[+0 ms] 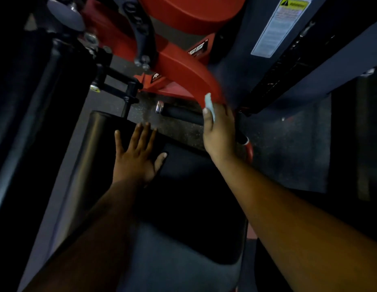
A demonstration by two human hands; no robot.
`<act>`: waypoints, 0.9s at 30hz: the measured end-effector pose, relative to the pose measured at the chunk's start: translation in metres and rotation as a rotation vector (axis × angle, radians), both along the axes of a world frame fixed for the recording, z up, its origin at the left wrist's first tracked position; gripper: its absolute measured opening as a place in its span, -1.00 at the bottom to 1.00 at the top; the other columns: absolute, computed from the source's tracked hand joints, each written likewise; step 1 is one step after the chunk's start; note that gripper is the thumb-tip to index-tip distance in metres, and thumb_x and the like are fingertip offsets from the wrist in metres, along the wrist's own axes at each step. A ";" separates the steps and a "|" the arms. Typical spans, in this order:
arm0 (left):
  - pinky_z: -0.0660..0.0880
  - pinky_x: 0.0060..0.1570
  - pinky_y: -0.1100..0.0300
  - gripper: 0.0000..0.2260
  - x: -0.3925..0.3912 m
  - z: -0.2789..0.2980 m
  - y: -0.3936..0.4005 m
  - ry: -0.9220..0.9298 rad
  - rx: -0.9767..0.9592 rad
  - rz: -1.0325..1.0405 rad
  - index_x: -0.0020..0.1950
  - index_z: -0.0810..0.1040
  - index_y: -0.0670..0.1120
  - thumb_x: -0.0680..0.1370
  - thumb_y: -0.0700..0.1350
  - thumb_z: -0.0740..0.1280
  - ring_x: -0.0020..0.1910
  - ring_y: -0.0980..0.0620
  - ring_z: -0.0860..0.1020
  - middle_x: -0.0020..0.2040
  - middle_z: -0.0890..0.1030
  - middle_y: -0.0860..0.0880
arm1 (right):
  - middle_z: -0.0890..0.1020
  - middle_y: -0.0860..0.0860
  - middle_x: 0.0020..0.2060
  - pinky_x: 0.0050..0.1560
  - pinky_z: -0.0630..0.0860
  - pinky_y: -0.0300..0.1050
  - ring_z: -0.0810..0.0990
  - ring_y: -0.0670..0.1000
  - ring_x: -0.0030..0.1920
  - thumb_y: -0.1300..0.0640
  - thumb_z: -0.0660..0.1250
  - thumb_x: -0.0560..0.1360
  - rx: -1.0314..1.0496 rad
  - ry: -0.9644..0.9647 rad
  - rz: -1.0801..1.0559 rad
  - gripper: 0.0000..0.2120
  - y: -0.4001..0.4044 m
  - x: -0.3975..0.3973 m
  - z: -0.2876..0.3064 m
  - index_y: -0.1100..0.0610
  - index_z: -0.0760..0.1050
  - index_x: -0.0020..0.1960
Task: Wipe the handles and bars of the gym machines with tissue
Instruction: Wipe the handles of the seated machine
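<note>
A curved red bar [183,72] of the gym machine arcs down from the upper middle. My right hand [219,133] holds a pale blue tissue [209,103] against the lower end of that bar, fingers wrapped round it. Just below runs a black foam handle [179,113] with a chrome end cap. My left hand [139,154] lies flat, fingers spread, on the black padded seat [94,144].
A black padded roller [35,91] stands at the left. A grey weight-stack housing [288,49] with a white warning label [282,26] rises at the right. A black adjustment bracket [120,85] sits left of the red frame. Speckled rubber floor [288,144] shows beneath.
</note>
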State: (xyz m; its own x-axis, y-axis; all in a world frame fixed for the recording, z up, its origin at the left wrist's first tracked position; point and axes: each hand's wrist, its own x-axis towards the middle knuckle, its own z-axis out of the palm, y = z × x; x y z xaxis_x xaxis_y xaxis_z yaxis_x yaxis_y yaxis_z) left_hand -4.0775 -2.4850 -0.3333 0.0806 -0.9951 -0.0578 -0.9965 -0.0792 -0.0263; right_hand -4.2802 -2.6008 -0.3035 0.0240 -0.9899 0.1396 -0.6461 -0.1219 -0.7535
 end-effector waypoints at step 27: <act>-0.06 0.55 -0.36 -0.31 -0.001 -0.004 0.002 -0.020 -0.006 0.017 0.68 0.14 -0.06 0.66 0.31 0.08 0.67 -0.05 0.00 0.69 0.09 -0.08 | 0.70 0.21 -0.03 0.32 0.44 0.37 0.67 0.24 0.03 -0.06 0.00 0.72 0.144 0.435 -0.026 -0.51 -0.027 -0.042 -0.068 0.16 0.65 0.12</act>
State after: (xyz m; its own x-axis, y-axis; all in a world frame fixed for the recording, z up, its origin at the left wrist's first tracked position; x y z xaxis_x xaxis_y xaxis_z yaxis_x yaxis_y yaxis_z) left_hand -4.0789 -2.4827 -0.3373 0.0990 -0.9938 -0.0498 -0.9943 -0.0967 -0.0459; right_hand -4.3217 -2.6282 -0.3713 0.0250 -0.9995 -0.0167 -0.9078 -0.0157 -0.4192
